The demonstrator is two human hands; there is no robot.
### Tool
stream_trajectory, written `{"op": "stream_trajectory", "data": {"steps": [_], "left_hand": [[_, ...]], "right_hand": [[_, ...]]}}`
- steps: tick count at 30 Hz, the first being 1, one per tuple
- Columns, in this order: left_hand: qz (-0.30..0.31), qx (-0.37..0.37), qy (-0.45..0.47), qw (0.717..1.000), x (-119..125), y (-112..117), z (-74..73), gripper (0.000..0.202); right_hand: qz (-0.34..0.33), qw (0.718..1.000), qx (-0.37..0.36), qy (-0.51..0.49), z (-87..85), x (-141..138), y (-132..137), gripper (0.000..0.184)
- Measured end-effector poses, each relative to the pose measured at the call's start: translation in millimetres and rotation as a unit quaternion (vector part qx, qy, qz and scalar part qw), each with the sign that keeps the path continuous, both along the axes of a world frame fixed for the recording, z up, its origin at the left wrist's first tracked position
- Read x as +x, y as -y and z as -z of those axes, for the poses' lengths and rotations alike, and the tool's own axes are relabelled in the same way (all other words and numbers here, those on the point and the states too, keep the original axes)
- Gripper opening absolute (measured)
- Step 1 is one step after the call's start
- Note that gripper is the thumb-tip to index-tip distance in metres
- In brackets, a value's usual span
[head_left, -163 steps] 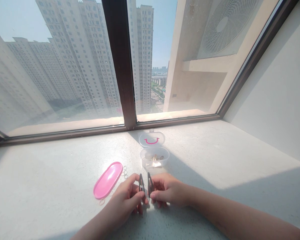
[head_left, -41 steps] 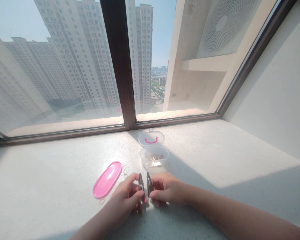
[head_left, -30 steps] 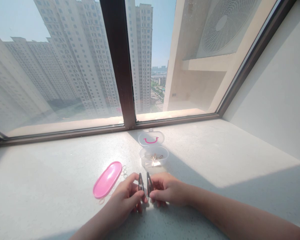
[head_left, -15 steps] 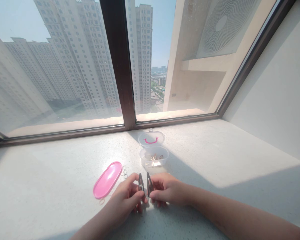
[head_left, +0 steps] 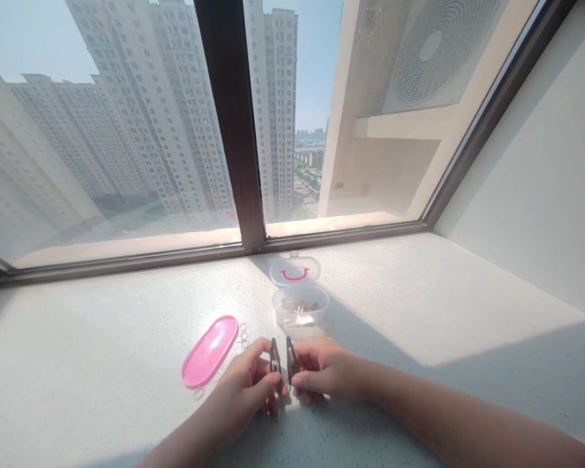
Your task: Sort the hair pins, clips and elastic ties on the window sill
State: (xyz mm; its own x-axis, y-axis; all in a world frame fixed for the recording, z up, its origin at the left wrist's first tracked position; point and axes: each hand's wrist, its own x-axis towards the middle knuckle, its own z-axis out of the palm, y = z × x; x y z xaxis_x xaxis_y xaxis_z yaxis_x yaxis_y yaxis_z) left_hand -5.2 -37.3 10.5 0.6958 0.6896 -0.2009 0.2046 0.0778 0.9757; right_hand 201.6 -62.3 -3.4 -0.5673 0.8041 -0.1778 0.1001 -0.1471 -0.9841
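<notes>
The left hair clip (head_left: 275, 359) is just beside the right hair clip (head_left: 289, 359), a narrow gap between them, their long axes nearly parallel and pointing toward the far edge of the windowsill (head_left: 102, 338). The left hand (head_left: 250, 378) pinches one, the right hand (head_left: 325, 370) the other, thumb and fingers closed, each clip at its own hand's inner fingertips, well apart from that edge.

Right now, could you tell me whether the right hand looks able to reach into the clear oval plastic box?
Probably yes: the clear oval plastic box stands just beyond the right hand, its clear lid open, though the black hair clip in that hand may hinder it.
</notes>
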Motion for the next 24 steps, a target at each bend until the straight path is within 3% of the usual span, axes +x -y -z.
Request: {"op": "stream_trajectory", "data": {"steps": [24], "left_hand": [[0.006,-0.002,0.008,1.000,-0.2,-0.3,1.1,0.015]], "right_hand": [[-0.005,1.000,0.007,-0.013,-3.1,-0.4,0.1,0.015]]}}
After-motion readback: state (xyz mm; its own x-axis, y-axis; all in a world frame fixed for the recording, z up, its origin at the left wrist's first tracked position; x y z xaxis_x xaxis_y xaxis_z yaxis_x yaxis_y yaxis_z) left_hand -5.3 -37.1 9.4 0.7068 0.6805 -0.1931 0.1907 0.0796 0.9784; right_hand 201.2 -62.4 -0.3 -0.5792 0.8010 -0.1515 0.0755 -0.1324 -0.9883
